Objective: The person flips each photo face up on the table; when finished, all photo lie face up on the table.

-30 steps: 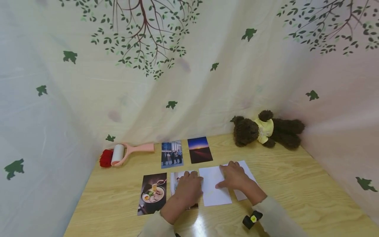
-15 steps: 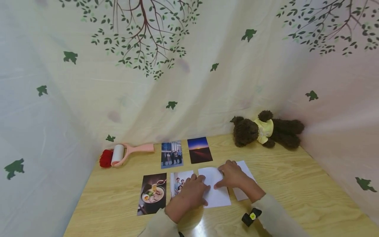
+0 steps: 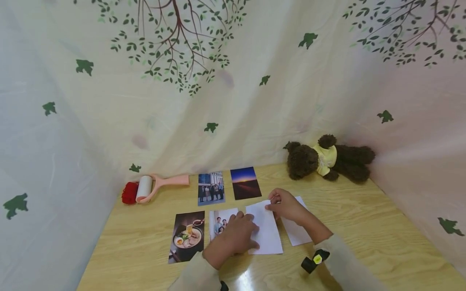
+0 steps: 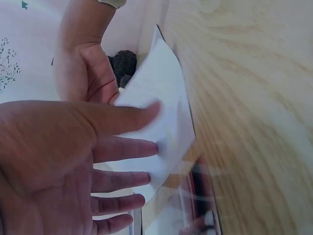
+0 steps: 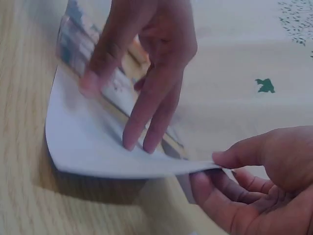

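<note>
Two blank white cards lie side by side on the table. My right hand (image 3: pixel 289 207) pinches the far right corner of the nearer-left white card (image 3: pixel 268 232) between thumb and fingers; in the right wrist view that edge is lifted and the card (image 5: pixel 93 142) bends. My left hand (image 3: pixel 238 234) reaches over the card's left side, fingers extended, with fingertips at its surface; the left wrist view shows the fingers spread and straight. Partly under my left hand lies a family photo (image 3: pixel 218 221). The other white card (image 3: pixel 297 235) is beneath my right wrist, partly covered.
Left of the family photo lies a photo of a noodle bowl (image 3: pixel 187 237). Farther back are a group photo (image 3: pixel 211 189) and a sunset photo (image 3: pixel 246 184). A pink-handled roller (image 3: pixel 160 186) with red material (image 3: pixel 130 193) beside it, and a brown teddy bear (image 3: pixel 327 159), lie along the curtain.
My right hand has gone from resting on the white card to pinching its far corner, which is now raised. My left hand has shifted right, from the family photo to the card.
</note>
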`<state>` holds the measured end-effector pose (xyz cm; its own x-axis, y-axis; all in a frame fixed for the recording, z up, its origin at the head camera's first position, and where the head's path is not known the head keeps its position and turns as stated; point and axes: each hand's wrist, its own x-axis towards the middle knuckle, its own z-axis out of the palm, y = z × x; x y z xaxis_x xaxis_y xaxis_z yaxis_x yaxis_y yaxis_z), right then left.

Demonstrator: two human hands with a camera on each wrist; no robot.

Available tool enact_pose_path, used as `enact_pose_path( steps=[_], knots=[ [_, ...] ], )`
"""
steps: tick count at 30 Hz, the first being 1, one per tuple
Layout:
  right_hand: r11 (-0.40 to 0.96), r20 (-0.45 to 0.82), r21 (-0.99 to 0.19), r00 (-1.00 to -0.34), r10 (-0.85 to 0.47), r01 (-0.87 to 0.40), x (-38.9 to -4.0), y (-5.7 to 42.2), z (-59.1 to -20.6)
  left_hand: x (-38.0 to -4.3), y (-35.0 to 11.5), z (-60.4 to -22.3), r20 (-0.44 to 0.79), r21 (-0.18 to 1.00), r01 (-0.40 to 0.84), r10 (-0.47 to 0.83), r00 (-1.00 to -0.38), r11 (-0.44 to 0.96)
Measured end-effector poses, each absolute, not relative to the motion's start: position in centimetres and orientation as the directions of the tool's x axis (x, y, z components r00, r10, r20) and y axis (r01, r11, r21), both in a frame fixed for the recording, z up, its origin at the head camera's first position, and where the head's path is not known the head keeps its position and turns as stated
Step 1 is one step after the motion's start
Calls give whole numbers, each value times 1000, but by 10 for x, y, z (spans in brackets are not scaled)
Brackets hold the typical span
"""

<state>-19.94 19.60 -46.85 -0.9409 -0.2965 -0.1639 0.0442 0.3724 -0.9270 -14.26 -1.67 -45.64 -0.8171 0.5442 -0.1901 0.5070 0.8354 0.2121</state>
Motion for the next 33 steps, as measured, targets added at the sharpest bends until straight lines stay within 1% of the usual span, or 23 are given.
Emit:
enact_pose_path(
  steps=[3, 7, 10, 12, 16, 18, 21, 24, 26, 28, 33],
  knots=[
    [273, -176, -957, -941, -288, 96, -200, 194, -462, -147, -14, -455, -129, 363, 467, 540, -832, 806],
    [180, -148, -978, -952, -267, 102, -200, 191, -459, -151, -10, -454, -73, 616, 353, 498, -864, 704],
    [139, -131, -985, -959, -251, 98, -199, 188, -458, -153, -9, -452, -81, 737, 252, 453, -888, 627],
    [116, -124, -989, -958, -260, 96, -197, 186, -458, -155, -9, -450, -86, 774, 211, 429, -899, 597],
    [82, -94, -994, -943, -321, 71, -194, 185, -460, -157, -14, -448, -71, 804, 186, 402, -913, 565],
    [113, -82, -993, -930, -358, 44, -192, 185, -464, -158, -18, -448, -67, 809, 181, 392, -918, 560],
    [247, -79, -969, -912, -402, -25, -190, 186, -472, -158, -22, -449, -74, 791, 173, 373, -925, 587],
    [422, -98, -900, -893, -439, -109, -186, 185, -483, -156, -26, -451, -107, 749, 159, 354, -929, 643],
    [503, -95, -848, -886, -454, -168, -184, 183, -488, -154, -28, -455, -140, 711, 146, 342, -929, 688],
    [554, -78, -804, -886, -458, -215, -182, 181, -492, -153, -29, -459, -152, 676, 145, 329, -932, 723],
    [612, 58, -701, -885, -462, -366, -180, 175, -494, -154, -31, -468, -137, 588, 163, 297, -945, 792]
  ],
)
